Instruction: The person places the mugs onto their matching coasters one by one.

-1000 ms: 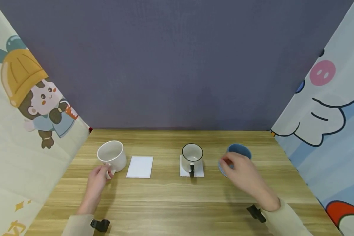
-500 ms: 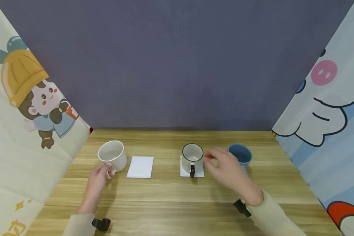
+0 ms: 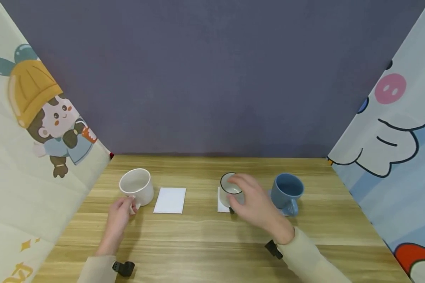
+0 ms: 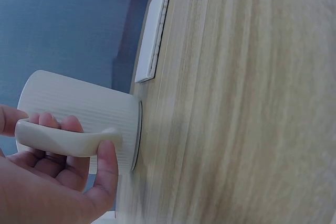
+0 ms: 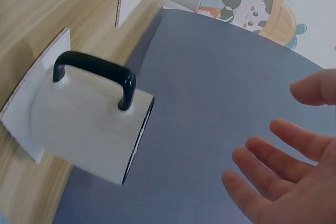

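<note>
My left hand holds the handle of a white mug at the left of the table. In the left wrist view the fingers curl through its handle, and the mug's side looks finely ribbed. My right hand hovers at a second white mug, with thumb and fingers spread. This mug has a black rim and a black handle, and stands upright on a white square coaster. The right wrist view shows a gap between those fingers and the mug.
Between the white mugs lies another white square coaster. To the right a blue mug stands on a blue coaster. A dark blue-grey panel rises behind the wooden table, with printed cloths on both sides.
My right hand has moved left from the blue mug to the black-rimmed mug, its fingers spreading wider. The left hand keeps its hold on the white mug's handle.
</note>
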Demonstrator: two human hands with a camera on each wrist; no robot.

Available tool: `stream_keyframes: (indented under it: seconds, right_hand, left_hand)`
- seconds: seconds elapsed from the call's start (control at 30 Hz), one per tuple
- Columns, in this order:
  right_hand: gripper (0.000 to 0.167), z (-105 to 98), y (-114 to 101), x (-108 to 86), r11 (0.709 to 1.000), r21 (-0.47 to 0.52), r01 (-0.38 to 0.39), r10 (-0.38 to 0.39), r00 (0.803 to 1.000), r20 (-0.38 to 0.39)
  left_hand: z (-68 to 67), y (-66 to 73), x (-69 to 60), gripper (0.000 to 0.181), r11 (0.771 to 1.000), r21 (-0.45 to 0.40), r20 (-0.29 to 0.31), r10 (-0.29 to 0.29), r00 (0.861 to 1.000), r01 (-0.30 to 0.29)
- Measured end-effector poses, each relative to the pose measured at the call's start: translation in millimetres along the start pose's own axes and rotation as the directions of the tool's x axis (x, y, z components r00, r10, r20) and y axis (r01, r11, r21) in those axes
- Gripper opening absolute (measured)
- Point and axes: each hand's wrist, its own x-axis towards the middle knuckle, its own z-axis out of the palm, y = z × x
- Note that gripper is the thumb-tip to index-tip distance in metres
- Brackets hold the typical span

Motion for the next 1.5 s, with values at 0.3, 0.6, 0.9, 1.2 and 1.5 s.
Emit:
stream_keyframes:
  seconds: [0.3,0.6,0.9,1.2,1.5]
  right_hand:
    - [0.044,13,-9,8.2,0.999,-0.005,-0.032,0.033,0.999,0.041]
    - [0.046,31,-21,19.5,0.990,0.122,-0.076,0.067,0.995,0.075]
    - [0.048,55,-25,27.3,0.991,0.131,-0.017,0.014,1.000,0.022]
    - [0.052,80,-33,32.0,0.989,0.119,-0.083,0.070,0.992,0.107]
    - [0.052,103,-36,33.8,0.993,0.068,-0.095,0.082,0.981,0.174]
  left_hand:
    - [-0.2,1.2,-1.6,0.036,1.000,0.020,0.011,-0.017,1.000,0.017]
    - [-6.5,2.2,-0.8,0.038,0.999,0.037,0.007,-0.011,1.000,0.010]
    - [-0.3,3.4,1.2,0.036,1.000,0.013,-0.008,-0.004,1.000,0.004]
    - [0.0,0.9,0.5,0.038,0.999,0.029,-0.023,-0.029,0.999,0.029]
    - [0.0,1.7,0.4,0.038,0.999,0.023,-0.014,-0.030,0.999,0.030]
